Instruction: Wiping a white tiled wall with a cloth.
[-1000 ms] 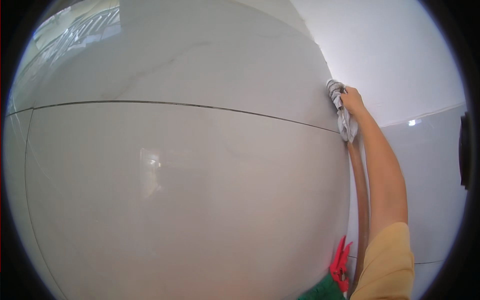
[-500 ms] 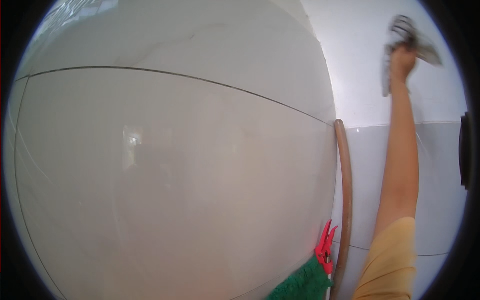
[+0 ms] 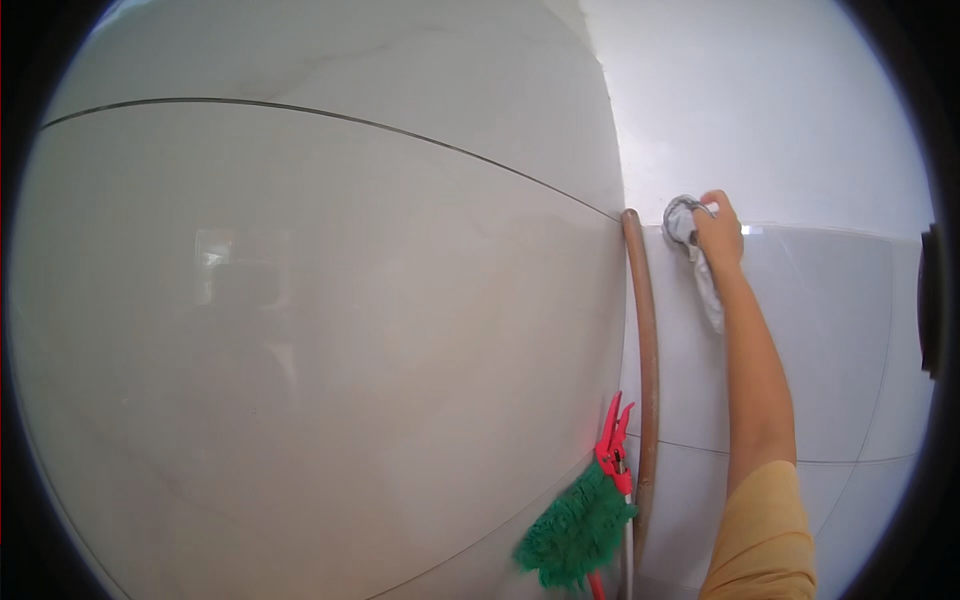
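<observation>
My right hand [image 3: 722, 238] reaches up from the lower right, its arm in a yellow sleeve. Its fingers are closed on a crumpled, whitish-grey cloth [image 3: 681, 219]. One end of the cloth hangs down beside my wrist. Hand and cloth are at the seam where the white painted wall [image 3: 760, 110] meets the pale grey tiles [image 3: 810, 340]. Close by on the left stands a brown pole [image 3: 645, 340]. My left hand is out of view.
A green shaggy mop head [image 3: 580, 530] with a red clamp [image 3: 612, 455] leans in the corner beside the pole. Large glossy beige tiles [image 3: 350, 350] cover the wall on the left. A dark object [image 3: 929, 300] shows at the right rim.
My right hand has come down and left with the cloth, from high on the white wall to the top of the tiles. The view has shifted, and more of the mop head shows.
</observation>
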The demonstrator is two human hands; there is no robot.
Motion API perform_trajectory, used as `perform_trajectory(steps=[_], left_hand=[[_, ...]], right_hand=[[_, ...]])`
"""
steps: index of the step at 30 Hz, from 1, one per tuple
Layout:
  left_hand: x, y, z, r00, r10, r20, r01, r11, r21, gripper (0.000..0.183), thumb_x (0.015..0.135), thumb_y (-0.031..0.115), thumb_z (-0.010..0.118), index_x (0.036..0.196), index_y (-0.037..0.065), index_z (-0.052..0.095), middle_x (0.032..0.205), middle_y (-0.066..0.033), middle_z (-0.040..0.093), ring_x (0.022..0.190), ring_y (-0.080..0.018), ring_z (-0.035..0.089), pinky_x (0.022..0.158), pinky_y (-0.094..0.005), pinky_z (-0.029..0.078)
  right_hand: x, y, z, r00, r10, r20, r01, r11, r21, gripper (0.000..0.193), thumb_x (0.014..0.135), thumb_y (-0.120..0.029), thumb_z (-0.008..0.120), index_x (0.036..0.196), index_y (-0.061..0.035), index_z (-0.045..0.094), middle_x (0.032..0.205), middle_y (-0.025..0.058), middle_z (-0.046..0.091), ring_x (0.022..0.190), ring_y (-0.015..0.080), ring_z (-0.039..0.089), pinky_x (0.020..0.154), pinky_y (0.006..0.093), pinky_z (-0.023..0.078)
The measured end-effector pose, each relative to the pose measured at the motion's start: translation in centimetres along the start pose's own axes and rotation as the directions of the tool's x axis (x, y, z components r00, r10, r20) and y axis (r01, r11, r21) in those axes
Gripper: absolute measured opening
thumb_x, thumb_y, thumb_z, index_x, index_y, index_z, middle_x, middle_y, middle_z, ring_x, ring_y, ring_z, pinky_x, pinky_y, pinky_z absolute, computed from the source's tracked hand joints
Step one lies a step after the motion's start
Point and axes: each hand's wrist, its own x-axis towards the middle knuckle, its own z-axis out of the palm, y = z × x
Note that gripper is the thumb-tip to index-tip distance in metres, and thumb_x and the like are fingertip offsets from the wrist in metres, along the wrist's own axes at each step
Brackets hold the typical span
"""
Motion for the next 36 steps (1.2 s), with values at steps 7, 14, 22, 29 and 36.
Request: perform_trajectory(steps=[7,14,22,29,36], left_hand=[[1.4,0.8,-0.4,0.987,-0.092,0.131,0.108,0.987,-0.117,0.019,0.081,0.023,0.068,0.095,0.013,0.06,0.12,-0.0149,0.046,0.109,-0.0305,0.037,0.089,-0.044,0.035],[0.8,1.0,-0.5,0.98,-0.087,0.181,0.109,0.987,-0.119,0.022,0.079,0.025,0.07,0.094,0.014,0.06,0.121,-0.015,0.044,0.111,-0.0316,0.034,0.087,-0.0471,0.034],[0.3,0.7,1.0,0.998,-0.066,0.02,0.067,0.997,-0.045,0.015,0.079,0.032,0.067,0.08,0.018,0.061,0.113,-0.011,0.049,0.107,-0.0288,0.036,0.086,-0.0487,0.032],[0.2,0.3,1.2,0.995,-0.039,0.087,0.041,0.999,-0.014,0.017,0.078,0.035,0.067,0.073,0.02,0.061,0.105,-0.0088,0.052,0.101,-0.0277,0.038,0.083,-0.0498,0.03],[1.6,1.1,2.6,0.996,-0.007,-0.092,0.003,0.999,-0.037,0.02,0.077,0.038,0.066,0.067,0.022,0.061,0.1,-0.0068,0.056,0.099,-0.0257,0.039,0.08,-0.0452,0.03]], right_hand=[[-2.4,7.4,2.3,0.718,-0.687,0.113,0.533,0.437,-0.725,0.034,0.078,-0.017,0.059,0.11,-0.0253,0.058,0.126,0.0082,0.051,0.106,0.0265,0.051,0.079,0.041,0.046],[0.1,17.7,-10.7,0.758,-0.465,-0.458,-0.084,0.626,-0.775,0.056,0.079,-0.024,0.061,0.132,-0.0345,0.047,0.135,0.0108,0.042,0.11,0.0308,0.048,0.086,0.0436,0.045],[-5.2,11.4,0.6,0.798,-0.597,0.074,0.437,0.491,-0.754,0.054,0.081,-0.029,0.06,0.133,-0.0278,0.047,0.123,0.0192,0.049,0.104,0.0381,0.049,0.087,0.0504,0.04],[-2.1,18.3,-6.3,0.83,-0.536,-0.157,0.507,0.841,-0.191,0.031,0.09,-0.03,0.052,0.108,-0.0064,0.06,0.106,0.0079,0.062,0.098,0.022,0.059,0.082,0.0313,0.046],[-3.0,16.4,-6.0,0.835,-0.33,-0.44,-0.189,0.58,-0.793,0.05,0.087,-0.028,0.051,0.133,-0.0435,0.042,0.116,0.0157,0.047,0.094,0.0358,0.049,0.079,0.0508,0.04]])
